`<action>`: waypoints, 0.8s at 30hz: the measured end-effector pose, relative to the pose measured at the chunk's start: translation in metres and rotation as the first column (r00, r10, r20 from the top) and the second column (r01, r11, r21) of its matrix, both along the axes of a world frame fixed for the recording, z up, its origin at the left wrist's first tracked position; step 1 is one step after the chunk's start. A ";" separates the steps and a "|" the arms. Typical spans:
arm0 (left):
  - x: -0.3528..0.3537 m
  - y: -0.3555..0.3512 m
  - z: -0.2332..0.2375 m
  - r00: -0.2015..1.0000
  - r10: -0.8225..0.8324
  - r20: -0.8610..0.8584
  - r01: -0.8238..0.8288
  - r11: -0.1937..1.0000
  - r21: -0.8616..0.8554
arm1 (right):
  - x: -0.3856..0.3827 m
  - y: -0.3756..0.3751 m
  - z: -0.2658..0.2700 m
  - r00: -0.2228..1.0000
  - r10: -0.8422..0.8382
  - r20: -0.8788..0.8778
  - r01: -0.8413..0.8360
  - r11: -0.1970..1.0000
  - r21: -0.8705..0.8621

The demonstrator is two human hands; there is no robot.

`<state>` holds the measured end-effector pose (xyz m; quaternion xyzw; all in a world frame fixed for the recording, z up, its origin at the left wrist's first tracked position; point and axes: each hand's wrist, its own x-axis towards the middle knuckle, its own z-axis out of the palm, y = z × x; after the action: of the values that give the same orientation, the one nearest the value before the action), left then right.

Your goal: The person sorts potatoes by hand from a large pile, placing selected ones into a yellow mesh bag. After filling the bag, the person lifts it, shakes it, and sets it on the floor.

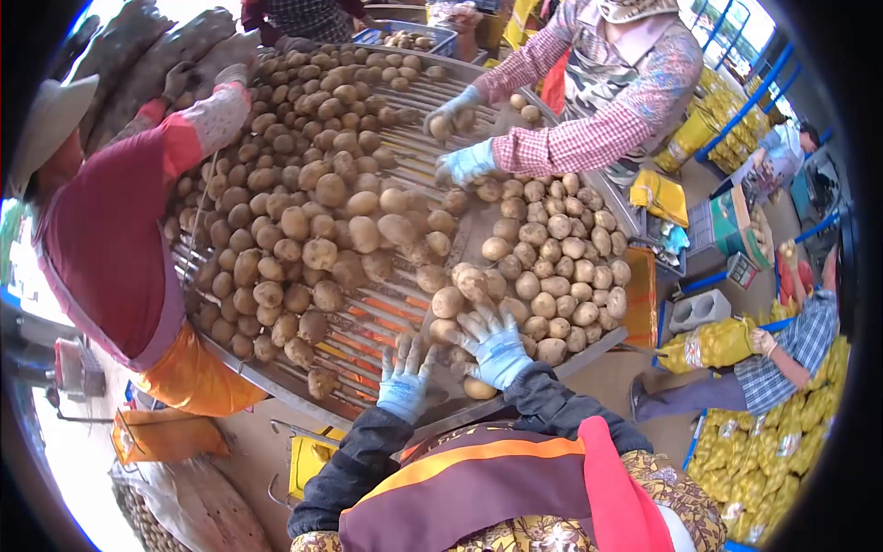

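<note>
Potatoes (294,225) cover much of a slatted metal sorting table (368,324). My left hand (405,382), in a blue-and-grey glove, is over the slats near the front edge, fingers stretched out and holding nothing. My right hand (498,350), gloved the same way, has its fingers spread against a few potatoes (472,281) at the front of the table. One potato (478,387) lies just below that hand. To its right, a dense batch of potatoes (558,267) sits on a flat section.
Across the table, a co-worker's gloved hands (466,163) are among potatoes. Another person (120,248) leans in from the left. A blue crate (409,39) stands behind. On the right, a person handles a yellow mesh sack (713,347) near stacked sacks (773,442).
</note>
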<state>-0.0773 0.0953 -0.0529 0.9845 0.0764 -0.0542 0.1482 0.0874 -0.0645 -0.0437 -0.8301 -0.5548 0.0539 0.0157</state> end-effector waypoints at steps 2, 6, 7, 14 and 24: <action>0.025 0.001 0.001 0.998 -0.064 -0.009 0.064 0.997 0.045 | 0.014 -0.027 -0.013 0.989 -0.140 -0.051 0.142 0.989 0.033; 0.065 0.010 -0.014 0.983 -0.186 -0.004 0.186 0.979 0.080 | 0.039 -0.061 -0.021 0.945 -0.326 -0.021 0.323 0.923 0.207; 0.072 0.009 -0.015 0.980 -0.197 -0.007 0.197 0.976 0.088 | 0.042 -0.065 -0.030 0.936 -0.351 -0.037 0.347 0.898 0.270; 0.093 0.000 -0.023 0.985 -0.150 -0.088 0.162 0.977 0.142 | 0.075 0.041 0.005 0.962 -0.260 -0.082 0.273 0.919 0.283; 0.038 0.005 -0.014 0.997 -0.066 0.027 0.066 0.998 0.025 | 0.177 -0.065 -0.038 0.909 -0.371 0.189 0.288 0.887 0.360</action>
<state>-0.0396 0.1001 -0.0673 0.9889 0.0424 -0.0444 0.1355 0.2644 -0.1294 -0.0819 -0.8986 -0.4032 -0.1475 0.0903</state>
